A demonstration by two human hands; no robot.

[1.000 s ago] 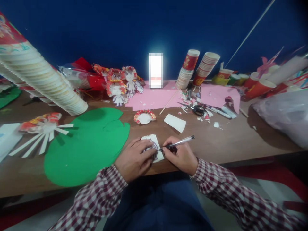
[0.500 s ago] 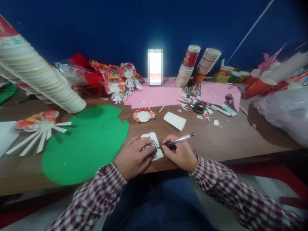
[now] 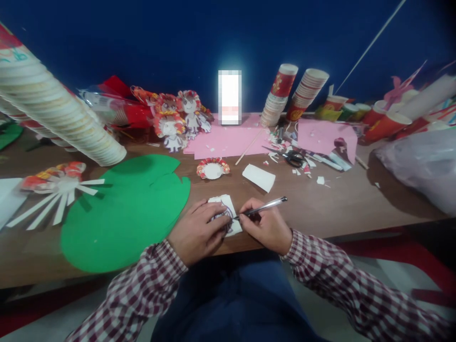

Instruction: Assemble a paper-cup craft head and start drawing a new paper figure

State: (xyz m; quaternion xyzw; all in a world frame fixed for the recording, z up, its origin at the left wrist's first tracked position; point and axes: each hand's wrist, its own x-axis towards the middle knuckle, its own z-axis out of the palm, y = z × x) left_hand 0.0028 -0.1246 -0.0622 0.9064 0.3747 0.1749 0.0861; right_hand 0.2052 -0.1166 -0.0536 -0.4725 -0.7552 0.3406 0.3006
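Observation:
My right hand [image 3: 265,225] is closed around a pen [image 3: 269,205] with a clear barrel and black cap end, its tip against a small white piece of paper [image 3: 235,228]. Dark purple lines are drawn on that paper, partly hidden by fingers. My left hand [image 3: 199,230] lies flat over the paper's left side, fingers stretched out and pressing it on the table. Just beyond sits a small white disc with a curled red and yellow rim [image 3: 213,170]. A blank white paper piece [image 3: 259,178] lies to its right.
A green paper leaf shape [image 3: 124,218] and a strip-fringed cut paper cup [image 3: 66,185] lie left, below leaning stacked cups [image 3: 78,114]. Behind are paper figures [image 3: 173,123], pink sheets [image 3: 224,142], a lit screen [image 3: 230,97], scissors [image 3: 294,158], scraps and two cup stacks [image 3: 280,92].
The view has shifted slightly, so the things on the table appear a little higher. Both hands keep nearly the same pose on the paper, the pen tip still against it.

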